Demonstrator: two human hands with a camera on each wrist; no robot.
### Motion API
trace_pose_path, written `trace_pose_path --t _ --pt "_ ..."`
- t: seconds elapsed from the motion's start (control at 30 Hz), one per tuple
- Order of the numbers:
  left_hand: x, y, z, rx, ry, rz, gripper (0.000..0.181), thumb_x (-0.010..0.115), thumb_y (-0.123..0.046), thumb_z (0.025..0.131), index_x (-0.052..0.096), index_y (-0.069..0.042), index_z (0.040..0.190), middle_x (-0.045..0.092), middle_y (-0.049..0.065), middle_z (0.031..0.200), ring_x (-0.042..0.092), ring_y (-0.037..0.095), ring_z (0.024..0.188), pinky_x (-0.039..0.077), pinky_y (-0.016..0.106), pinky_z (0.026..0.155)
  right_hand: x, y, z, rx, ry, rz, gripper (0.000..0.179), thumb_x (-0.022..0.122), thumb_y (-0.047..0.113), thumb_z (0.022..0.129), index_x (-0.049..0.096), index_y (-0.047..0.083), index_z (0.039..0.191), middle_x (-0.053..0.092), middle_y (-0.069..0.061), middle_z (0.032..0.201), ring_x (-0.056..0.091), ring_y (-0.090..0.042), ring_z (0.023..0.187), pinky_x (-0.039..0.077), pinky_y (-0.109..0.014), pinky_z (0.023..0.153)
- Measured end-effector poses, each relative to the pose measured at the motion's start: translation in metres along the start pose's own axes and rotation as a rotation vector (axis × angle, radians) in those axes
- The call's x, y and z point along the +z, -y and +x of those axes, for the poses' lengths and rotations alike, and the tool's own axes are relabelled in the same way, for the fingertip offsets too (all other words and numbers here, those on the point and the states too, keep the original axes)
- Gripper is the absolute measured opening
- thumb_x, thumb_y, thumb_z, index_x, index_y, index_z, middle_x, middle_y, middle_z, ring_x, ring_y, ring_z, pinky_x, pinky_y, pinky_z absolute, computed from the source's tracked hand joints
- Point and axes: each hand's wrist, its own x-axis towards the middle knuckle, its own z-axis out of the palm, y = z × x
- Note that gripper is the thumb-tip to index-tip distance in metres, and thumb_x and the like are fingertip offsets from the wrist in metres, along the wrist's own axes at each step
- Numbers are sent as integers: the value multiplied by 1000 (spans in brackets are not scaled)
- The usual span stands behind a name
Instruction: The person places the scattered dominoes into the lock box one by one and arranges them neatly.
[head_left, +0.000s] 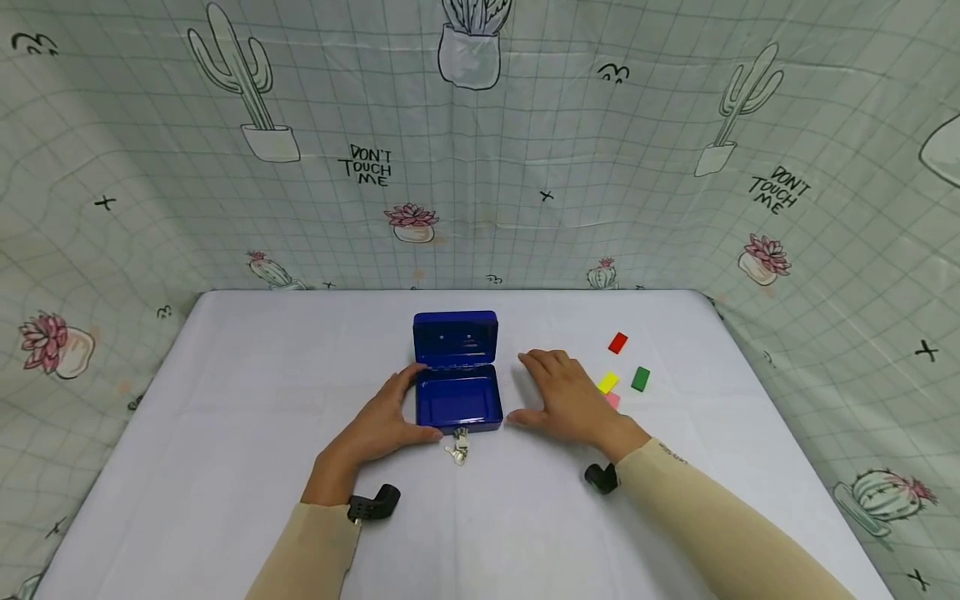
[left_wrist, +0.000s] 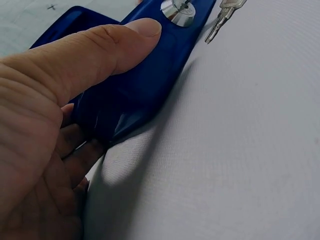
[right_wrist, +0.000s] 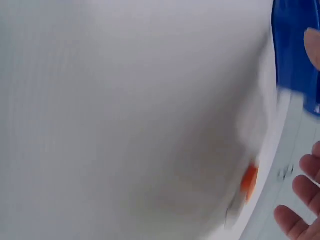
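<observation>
A small blue metal cash box (head_left: 459, 400) stands on the table with its lid (head_left: 456, 337) raised; its inside looks bare. My left hand (head_left: 378, 423) holds the box at its left end, thumb on the front wall near the silver lock (left_wrist: 178, 12) and fingers round the side. A pair of keys (head_left: 460, 452) hangs from that lock. To the right of the box, my right hand (head_left: 566, 402) is spread with loose fingers, its thumb close by the box's front right corner and nothing in its grasp.
Beyond the right hand lie a red block (head_left: 618, 342), a green block (head_left: 641, 378), a yellow block (head_left: 608, 382) and a pink block (head_left: 612, 399), the last partly hidden by that hand. A white cloth covers the table (head_left: 247, 400). A patterned curtain (head_left: 480, 167) hangs behind.
</observation>
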Motion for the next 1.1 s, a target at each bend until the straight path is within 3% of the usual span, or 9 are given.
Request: trace_pose_path --t 0.2,0.4,1.1 --pt "0 -1 -1 -9 -4 15 114 94 -41 74 30 -21 166 28 20 172 29 48 157 29 74 120 -11 -39 2 50 -41 -48 72 79 45 92 55 4 147 58 -16 144 50 -37 133 44 -56 114" --pt "-1 0 0 -5 2 -4 115 94 -40 75 28 -20 167 29 20 172 27 46 158 27 71 123 -9 -59 3 71 -1 -74 65 78 42 93 59 3 141 59 -16 141 49 -38 132 43 -56 113" --pt "1 0 -1 -7 2 -26 116 95 -40 74 28 -20 167 29 17 173 26 45 159 26 70 124 3 -65 9 6 23 -135 49 70 40 98 66 3 130 63 -16 133 52 -36 123 44 -55 104"
